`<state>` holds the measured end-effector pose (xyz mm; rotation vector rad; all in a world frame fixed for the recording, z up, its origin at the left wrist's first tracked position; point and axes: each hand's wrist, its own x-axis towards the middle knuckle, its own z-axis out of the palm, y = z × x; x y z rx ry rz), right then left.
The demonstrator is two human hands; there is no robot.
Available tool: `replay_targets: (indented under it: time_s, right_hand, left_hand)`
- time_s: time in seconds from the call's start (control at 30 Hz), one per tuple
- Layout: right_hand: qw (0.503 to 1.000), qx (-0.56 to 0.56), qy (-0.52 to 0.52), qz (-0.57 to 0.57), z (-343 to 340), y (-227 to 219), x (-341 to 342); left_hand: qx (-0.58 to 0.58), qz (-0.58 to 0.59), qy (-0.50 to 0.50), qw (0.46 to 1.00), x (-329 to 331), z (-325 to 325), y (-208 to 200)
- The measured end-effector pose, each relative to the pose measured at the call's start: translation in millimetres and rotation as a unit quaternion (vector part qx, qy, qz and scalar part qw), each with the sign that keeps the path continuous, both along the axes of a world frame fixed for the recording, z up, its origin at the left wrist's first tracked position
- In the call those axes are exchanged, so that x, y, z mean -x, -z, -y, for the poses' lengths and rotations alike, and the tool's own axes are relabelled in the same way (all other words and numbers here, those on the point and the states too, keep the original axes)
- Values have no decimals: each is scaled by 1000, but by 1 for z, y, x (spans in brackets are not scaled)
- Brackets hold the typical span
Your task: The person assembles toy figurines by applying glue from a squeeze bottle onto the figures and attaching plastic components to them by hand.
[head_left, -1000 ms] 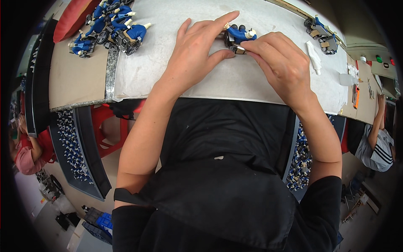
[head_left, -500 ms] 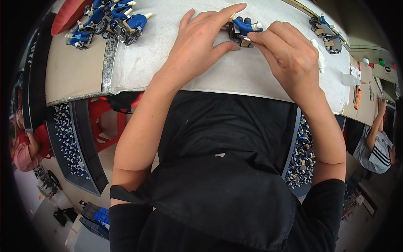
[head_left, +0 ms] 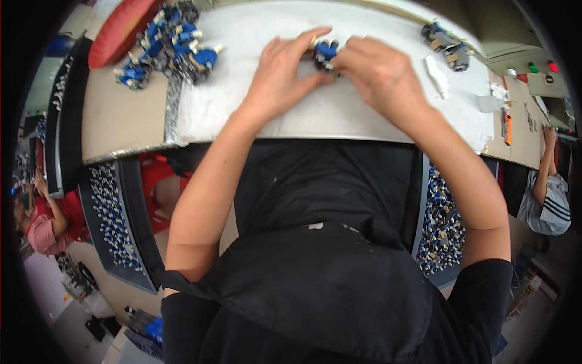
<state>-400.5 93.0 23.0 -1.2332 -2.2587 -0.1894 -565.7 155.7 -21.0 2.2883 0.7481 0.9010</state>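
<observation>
A small toy figure in blue with cream hands, seated on a dark wheeled vehicle [head_left: 326,53], is on the pale worktop [head_left: 254,130] between my hands. My left hand [head_left: 282,73] is spread beside it, index finger stretched past its far side and thumb by its near side. My right hand [head_left: 379,70] is closed in a pinch at the toy's right side. Blur and the fingers hide what the pinch holds. A heap of similar blue figures on wheels [head_left: 176,45] lies at the far left. More such toys [head_left: 445,45] lie at the far right.
A red tray [head_left: 118,30] lies behind the left heap. Bins of small blue-and-white parts stand below, left [head_left: 115,218] and right [head_left: 441,224]. On the right are a white tube-like thing [head_left: 436,76], a clear cup [head_left: 488,104] and an orange tool [head_left: 507,127]. People work at both sides.
Both hands and the toy have shifted left across the worktop. A thin silvery piece showed at my right fingertips before and is hidden now. The whole view has also moved slightly.
</observation>
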Motion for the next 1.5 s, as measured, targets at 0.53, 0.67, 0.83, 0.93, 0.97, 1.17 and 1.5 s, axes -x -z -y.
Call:
replay_targets:
  time_s: [0.53, 0.67, 0.83, 0.93, 0.97, 1.17, 1.5]
  right_hand:
    - [969, 85, 1, -233, 62, -6, -7]
    - [968, 92, 12, -233, 67, -3, -8]
    - [967, 96, 7, -234, 70, 6, -9]
    - [966, 102, 1, -238, 72, 10, -8]
    - [966, 104, 0, -238, 73, 10, -8]
    - [932, 164, 51, -320, 82, 7, -3]
    - [743, 371, 18, -556, 126, 9, 14]
  left_hand:
    - [633, 221, 94, 736, -17, 78, -39]
    - [627, 225, 121, 736, -25, 87, -34]
    - [661, 217, 129, 706, -23, 91, -31]
    - [668, 219, 116, 701, -22, 94, -31]
    - [665, 219, 119, 705, -21, 95, -31]
    - [496, 352, 186, 771, -8, 103, -8]
    - [362, 127, 226, 895, 35, 112, 3]
